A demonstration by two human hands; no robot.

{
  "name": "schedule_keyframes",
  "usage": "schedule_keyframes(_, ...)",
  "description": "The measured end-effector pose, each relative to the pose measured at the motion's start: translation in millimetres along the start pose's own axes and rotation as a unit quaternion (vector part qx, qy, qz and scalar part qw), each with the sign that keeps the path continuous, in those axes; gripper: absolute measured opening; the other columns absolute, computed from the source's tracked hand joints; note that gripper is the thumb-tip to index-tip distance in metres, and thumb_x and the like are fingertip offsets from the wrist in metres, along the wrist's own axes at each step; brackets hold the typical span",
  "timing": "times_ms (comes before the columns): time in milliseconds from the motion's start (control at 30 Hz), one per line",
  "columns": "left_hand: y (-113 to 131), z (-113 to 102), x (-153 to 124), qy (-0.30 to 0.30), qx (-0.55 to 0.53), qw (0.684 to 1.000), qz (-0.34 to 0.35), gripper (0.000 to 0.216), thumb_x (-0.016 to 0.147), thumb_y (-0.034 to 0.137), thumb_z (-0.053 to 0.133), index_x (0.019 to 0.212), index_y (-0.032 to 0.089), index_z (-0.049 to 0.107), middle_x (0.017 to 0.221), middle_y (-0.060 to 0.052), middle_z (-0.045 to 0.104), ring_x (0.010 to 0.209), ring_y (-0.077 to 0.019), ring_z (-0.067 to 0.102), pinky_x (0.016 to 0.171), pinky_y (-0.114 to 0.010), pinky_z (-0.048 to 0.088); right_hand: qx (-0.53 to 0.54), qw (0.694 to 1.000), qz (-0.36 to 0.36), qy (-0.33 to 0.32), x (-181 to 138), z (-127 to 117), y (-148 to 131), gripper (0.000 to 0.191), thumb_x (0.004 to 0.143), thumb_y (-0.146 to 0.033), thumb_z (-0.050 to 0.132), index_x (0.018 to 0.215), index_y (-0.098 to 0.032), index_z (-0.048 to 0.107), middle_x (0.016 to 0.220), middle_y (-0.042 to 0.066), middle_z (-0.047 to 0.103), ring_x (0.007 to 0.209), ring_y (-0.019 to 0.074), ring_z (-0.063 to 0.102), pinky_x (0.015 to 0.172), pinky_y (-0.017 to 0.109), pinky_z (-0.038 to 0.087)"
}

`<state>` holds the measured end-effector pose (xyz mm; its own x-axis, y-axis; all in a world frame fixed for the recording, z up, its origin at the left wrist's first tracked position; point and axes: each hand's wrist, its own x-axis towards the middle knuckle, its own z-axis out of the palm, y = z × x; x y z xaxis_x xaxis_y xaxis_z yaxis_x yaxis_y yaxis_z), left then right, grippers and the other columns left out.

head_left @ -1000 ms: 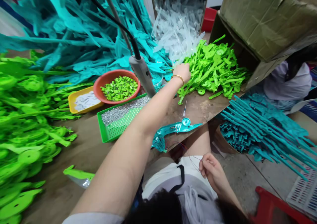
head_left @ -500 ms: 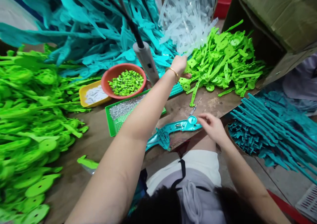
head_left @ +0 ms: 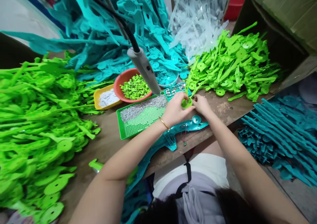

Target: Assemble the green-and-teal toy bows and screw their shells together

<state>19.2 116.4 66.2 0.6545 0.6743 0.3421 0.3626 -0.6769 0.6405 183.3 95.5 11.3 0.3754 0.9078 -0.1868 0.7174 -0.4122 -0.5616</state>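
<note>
My left hand (head_left: 176, 109) is closed on a bright green plastic part (head_left: 187, 103) with a round end and a thin stem pointing up toward the green heap. My right hand (head_left: 201, 105) meets it from the right, fingertips pinched at the round end's edge; what lies between them is hidden. Below both hands, a long teal plastic shell (head_left: 173, 141) lies along the table's front edge, partly under my left forearm. It has a round cup (head_left: 196, 119) near its right end. Thin wires and a tiny green piece (head_left: 185, 143) hang from it.
A green tray (head_left: 121, 131) of metal screws stands left of my hands, with a teal tray (head_left: 170, 91) of small round pieces behind. A red bowl (head_left: 117, 88) and yellow tray (head_left: 97, 101) stand farther left. A grey tool (head_left: 146, 70) hangs overhead. Green heaps (head_left: 235, 62) flank the table.
My left hand has come back from the right-hand green heap with a green part. My right hand has moved up from beside the teal shell to meet it. The view has shifted slightly.
</note>
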Motion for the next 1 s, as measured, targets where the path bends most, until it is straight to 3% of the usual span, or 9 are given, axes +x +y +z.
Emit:
schedule_keyframes(167,-10.5,-1.1,-21.3,-0.041,0.02,0.999,0.018,0.029,0.083,0.035,0.071,0.096,0.02,0.051,0.111,-0.009,0.061,0.117,-0.0238,0.056,0.099,-0.041,0.047,0.08,0.996,-0.029,-0.004,-28.2,-25.7,24.1,0.051,0.097,-0.05,0.037,0.106,-0.012,0.07,0.098,0.01,0.075,0.078,0.0166,0.067,0.073,0.027,0.049)
schedule_keyframes(267,-16.4,0.8,-34.5,-0.077,0.008,0.997,0.015,0.028,0.082,0.037,0.072,0.09,0.021,0.051,0.113,-0.009,0.058,0.115,-0.0235,0.056,0.098,-0.04,0.048,0.063,0.998,-0.002,0.002,-69.1,-39.9,54.1,0.042,0.088,-0.053,0.054,0.098,-0.016,0.072,0.095,0.01,0.075,0.084,0.0206,0.067,0.077,0.031,0.048)
schedule_keyframes(400,-23.2,12.4,-43.1,-0.123,-0.01,0.992,0.024,0.022,0.083,0.033,0.069,0.09,0.021,0.052,0.12,-0.011,0.055,0.118,-0.0245,0.054,0.1,-0.041,0.048,0.064,0.996,-0.003,-0.061,-118.0,-37.8,83.7,0.039,0.084,-0.051,0.061,0.106,-0.02,0.071,0.096,0.007,0.075,0.08,0.0197,0.065,0.075,0.032,0.048)
schedule_keyframes(567,-19.1,29.9,-19.3,-0.144,0.002,0.988,0.062,0.021,0.085,0.034,0.065,0.096,0.019,0.055,0.12,-0.011,0.058,0.116,-0.0246,0.055,0.098,-0.041,0.048,0.129,0.989,0.025,-0.068,-144.0,-21.4,95.5,0.044,0.086,-0.055,0.058,0.109,-0.02,0.07,0.09,0.006,0.074,0.075,0.018,0.063,0.07,0.031,0.048)
schedule_keyframes(733,-6.2,46.4,11.1,-0.297,0.104,0.946,0.077,0.027,0.083,0.037,0.067,0.1,0.017,0.059,0.101,-0.009,0.065,0.097,-0.0247,0.061,0.085,-0.036,0.049,0.149,0.988,0.014,-0.04,-144.9,-13.9,95.3,0.04,0.087,-0.051,0.058,0.109,-0.019,0.069,0.105,0.008,0.072,0.08,0.0175,0.063,0.077,0.032,0.05)
schedule_keyframes(1000,-18.1,76.7,40.3,-0.193,0.323,0.923,0.074,0.017,0.09,0.023,0.058,0.096,0.011,0.068,0.105,-0.017,0.066,0.11,-0.0318,0.056,0.089,-0.043,0.043,0.139,0.99,-0.008,-0.027,-139.5,-6.7,96.3,0.035,0.091,-0.051,0.054,0.099,-0.021,0.07,0.093,0.005,0.07,0.068,0.0142,0.058,0.068,0.028,0.046)
